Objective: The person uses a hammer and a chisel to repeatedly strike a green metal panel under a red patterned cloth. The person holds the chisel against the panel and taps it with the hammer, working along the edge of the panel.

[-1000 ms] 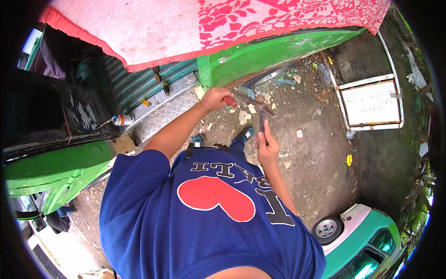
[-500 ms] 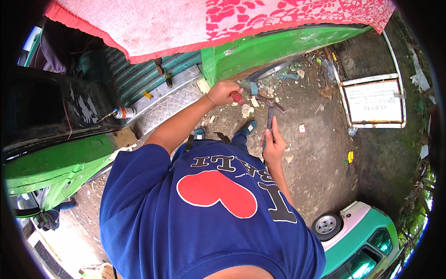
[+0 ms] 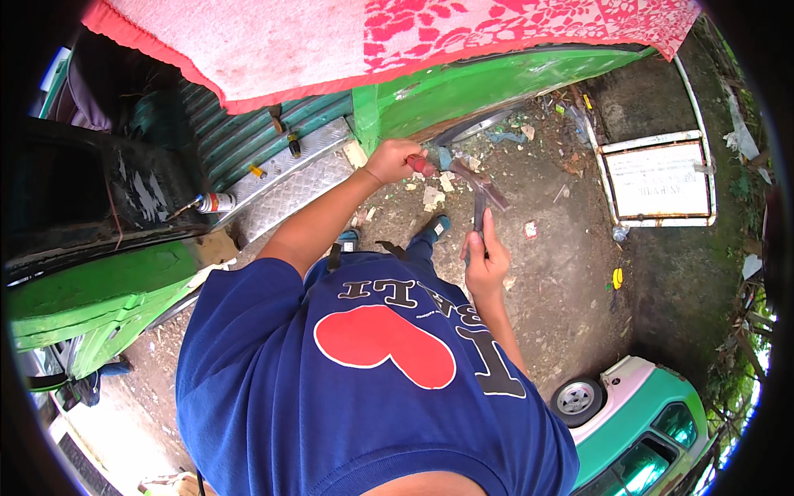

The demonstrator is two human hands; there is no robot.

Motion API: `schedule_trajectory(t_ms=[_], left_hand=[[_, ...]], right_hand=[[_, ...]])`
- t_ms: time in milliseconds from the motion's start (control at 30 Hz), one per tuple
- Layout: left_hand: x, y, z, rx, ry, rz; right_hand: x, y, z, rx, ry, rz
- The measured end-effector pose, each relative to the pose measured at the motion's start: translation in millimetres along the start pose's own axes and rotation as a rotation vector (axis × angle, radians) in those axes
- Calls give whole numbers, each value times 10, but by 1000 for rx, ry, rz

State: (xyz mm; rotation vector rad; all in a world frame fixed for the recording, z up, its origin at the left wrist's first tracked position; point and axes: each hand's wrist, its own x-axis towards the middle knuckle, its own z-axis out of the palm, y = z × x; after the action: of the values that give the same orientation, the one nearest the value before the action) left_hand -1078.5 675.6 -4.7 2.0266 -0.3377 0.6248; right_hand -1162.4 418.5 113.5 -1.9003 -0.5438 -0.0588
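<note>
My left hand (image 3: 392,160) is stretched forward and closed around the red handle of a tool (image 3: 419,164). The tool's grey metal part (image 3: 471,182) runs right over the dirt. My right hand (image 3: 486,261) is nearer my body and grips a dark metal bar (image 3: 480,212). The bar points up and meets the tool's metal end. Both hands hover above the dirt ground (image 3: 546,281), beside the green vehicle body (image 3: 496,83). My blue shirt with a red heart (image 3: 372,347) fills the lower view.
A diamond-plate step (image 3: 289,190) carries a spray can (image 3: 213,202) and small tools (image 3: 293,145). A pink cloth (image 3: 397,41) hangs over the vehicle. Rubble pieces (image 3: 432,197) lie near my foot. A white framed board (image 3: 657,178) lies at the right, and a small green-and-white car (image 3: 645,422) sits at the lower right.
My right hand has shifted slightly right and closer to me, its fingers wrapping the bar. My left hand with the red-handled tool has barely moved.
</note>
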Motion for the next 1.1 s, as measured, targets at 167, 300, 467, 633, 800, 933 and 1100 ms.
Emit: schedule_trajectory(t_ms=[167,300,467,633,800,933,1100], left_hand=[[-3,-31,55,37,-46,-14],[-18,-20,13,5,-1,-26],[-72,-82,93,-52,58,-124],[-189,-44,76,-50,36,51],[-102,51,110,-27,37,97],[-56,101,76,-35,48,62],[-12,55,60,-24,78,72]], right_hand=[[78,128,51,-230,-92,-35],[13,119,-25,-5,27,86],[75,260,20,-283,-202,-26],[-64,161,-54,19,-29,66],[-86,145,-68,165,28,225],[-136,126,-64,196,29,292],[-168,110,-62,195,32,326]])
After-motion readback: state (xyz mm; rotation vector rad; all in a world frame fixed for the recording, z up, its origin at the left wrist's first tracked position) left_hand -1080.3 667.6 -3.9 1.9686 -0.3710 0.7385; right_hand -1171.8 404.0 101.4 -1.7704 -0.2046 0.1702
